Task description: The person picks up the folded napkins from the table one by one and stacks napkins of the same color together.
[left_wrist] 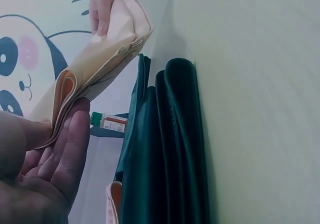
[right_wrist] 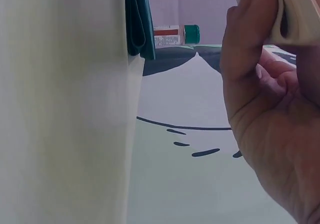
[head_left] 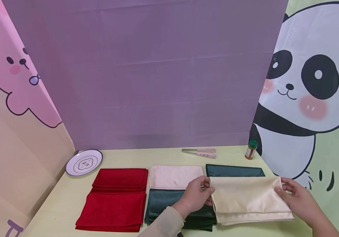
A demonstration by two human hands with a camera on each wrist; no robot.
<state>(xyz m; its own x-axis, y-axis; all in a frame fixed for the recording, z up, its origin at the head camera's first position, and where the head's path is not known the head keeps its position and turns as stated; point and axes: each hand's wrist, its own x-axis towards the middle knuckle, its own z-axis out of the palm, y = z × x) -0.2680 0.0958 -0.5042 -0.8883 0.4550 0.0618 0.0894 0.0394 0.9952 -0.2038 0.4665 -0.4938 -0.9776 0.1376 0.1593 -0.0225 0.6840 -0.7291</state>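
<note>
Clearly, both hands share one folded cream cloth (head_left: 250, 200): the left hand (head_left: 193, 196) pinches its left edge, the right hand (head_left: 299, 199) its upper right corner — each grip narrow, thumb on the near face. The cloth hangs raised above the right front part of the desk (head_left: 49, 207), its folded layers showing in the left wrist view. Beside it, under the left forearm, lies a dark green folded stack (head_left: 164, 199); behind that, a pale pink folded cloth (head_left: 176, 177). Another green cloth (head_left: 234, 170) lies behind the cream one, partly hidden. Two red folded cloths (head_left: 111, 209) lie further left — one behind the other. At the back stand a plate (head_left: 83, 163), pink-handled tongs (head_left: 206, 155) and a green-capped jar (head_left: 250, 150).
</note>
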